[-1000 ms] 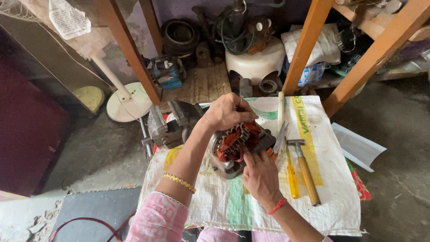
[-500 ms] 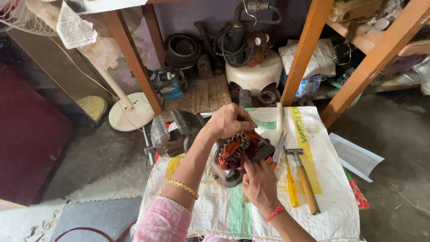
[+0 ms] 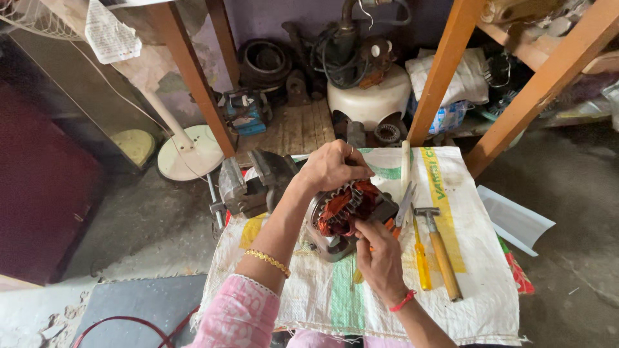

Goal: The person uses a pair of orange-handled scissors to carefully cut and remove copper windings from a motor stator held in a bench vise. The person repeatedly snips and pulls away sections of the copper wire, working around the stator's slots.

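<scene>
A motor stator (image 3: pixel 345 212) with reddish copper windings in a grey metal housing rests on a white woven sack (image 3: pixel 471 270). My left hand (image 3: pixel 332 166) grips its top edge from above. Fingertips of my right hand (image 3: pixel 377 254) pinch at the windings on the near side; whether they hold a wire I cannot tell. Scissors (image 3: pixel 403 206), a yellow-handled screwdriver (image 3: pixel 422 261) and a wooden-handled hammer (image 3: pixel 442 254) lie just right of the stator.
A grey bench vise (image 3: pixel 248 183) stands at the sack's left edge. Orange wooden frame legs (image 3: pixel 445 71) rise behind. A white fan base (image 3: pixel 190 151), a cream round container (image 3: pixel 367 100), cables and motor parts fill the back.
The view has shifted slightly. My right hand's fingers have moved up onto the stator windings. My left hand keeps its grip on top.
</scene>
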